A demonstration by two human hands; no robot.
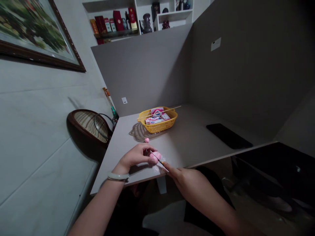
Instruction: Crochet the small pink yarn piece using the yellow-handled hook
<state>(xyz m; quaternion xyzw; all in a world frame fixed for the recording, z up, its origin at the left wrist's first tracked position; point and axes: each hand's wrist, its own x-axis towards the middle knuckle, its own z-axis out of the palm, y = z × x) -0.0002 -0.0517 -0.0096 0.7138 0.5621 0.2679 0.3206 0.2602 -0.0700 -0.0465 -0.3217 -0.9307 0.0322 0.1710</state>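
Observation:
A soft pink lump, like modelling clay (155, 155), lies near the table's front edge on a crumpled clear wrapper (157, 169). My left hand (137, 154), a pale bangle at its wrist, curls its fingers and thumb around the lump's left side. Gripped in my right hand (180, 177) is a thin dark-bladed knife (160, 162), its blade across the pink lump; how deep it sits I cannot tell. My right fingers hide most of the handle. Just beyond my left hand rests a small pink ball (147, 140), touched by neither hand.
A yellow plastic basket (161, 127) holding pink-and-white packets stands farther back, a thin stick (172, 108) across its rim. To the right lies a flat black tablet-like slab (228, 136). Grey partitions (147, 75) enclose the table's back and right. A woven-backed chair (90, 126) stands left.

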